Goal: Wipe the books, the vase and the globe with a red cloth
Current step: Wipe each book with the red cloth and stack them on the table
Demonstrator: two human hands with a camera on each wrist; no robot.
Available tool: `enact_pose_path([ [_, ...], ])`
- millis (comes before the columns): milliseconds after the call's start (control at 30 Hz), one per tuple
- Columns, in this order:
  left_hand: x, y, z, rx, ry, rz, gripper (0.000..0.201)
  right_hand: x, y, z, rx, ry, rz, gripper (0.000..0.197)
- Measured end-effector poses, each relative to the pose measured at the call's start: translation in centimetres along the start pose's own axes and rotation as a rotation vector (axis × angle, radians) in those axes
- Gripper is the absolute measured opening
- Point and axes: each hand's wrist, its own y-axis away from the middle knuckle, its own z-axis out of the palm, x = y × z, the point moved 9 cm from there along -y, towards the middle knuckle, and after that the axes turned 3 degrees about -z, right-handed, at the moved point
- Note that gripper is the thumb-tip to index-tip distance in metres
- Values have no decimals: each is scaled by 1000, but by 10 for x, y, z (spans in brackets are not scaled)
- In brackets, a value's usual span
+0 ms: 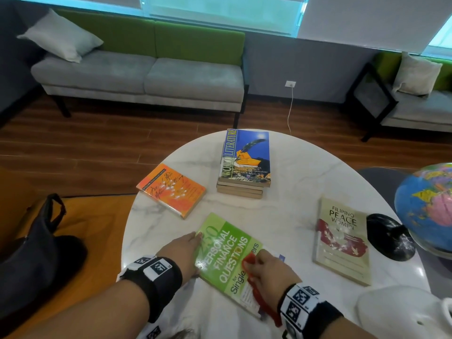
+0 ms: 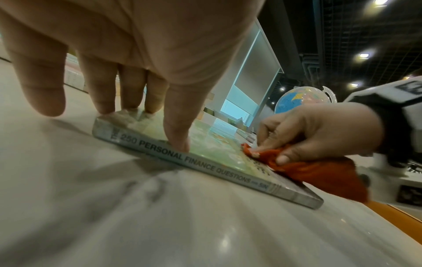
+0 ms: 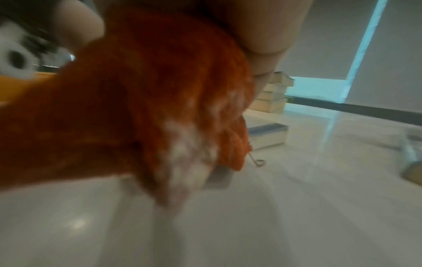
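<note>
A green book [image 1: 223, 255] titled "250 Personal Finance Questions" lies on the white marble table [image 1: 305, 172] in front of me. My left hand [image 1: 189, 245] presses straight fingers [image 2: 178, 126] on the book's left edge, by its spine [image 2: 205, 163]. My right hand [image 1: 267, 267] grips a bunched red cloth [image 1: 248, 261] on the cover's right side; the cloth [image 2: 319, 173] trails off the book's near corner. The cloth [image 3: 160, 90] fills the blurred right wrist view. A globe [image 1: 428, 206] stands at the right edge, and a white vessel [image 1: 401, 311] sits bottom right.
Other books lie on the table: an orange one [image 1: 171, 189], a stack [image 1: 244, 165] topped by "World Literature", and "Filipino Peace Women" [image 1: 342, 241]. The globe's black base [image 1: 391, 238] sits beside that book. A black bag [image 1: 31, 253] lies left of the table. A grey sofa [image 1: 146, 77] stands beyond.
</note>
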Motion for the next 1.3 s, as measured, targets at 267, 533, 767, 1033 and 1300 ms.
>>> enact_pose_path([
  [267, 0, -2, 1, -6, 0, 0, 96, -38, -3, 15, -116, 9, -110, 34],
  [533, -1, -1, 1, -2, 11, -2, 95, -40, 10, 32, -223, 26, -70, 39],
  [767, 1, 0, 0, 3, 2, 2, 95, -26, -15, -1, -82, -2, 13, 38],
  [1033, -1, 2, -1, 26, 32, 1, 93, 7, -6, 1, 51, -183, 87, 31],
  [1300, -1, 2, -2, 27, 26, -2, 93, 0, 6, 16, -150, -120, 35, 36],
])
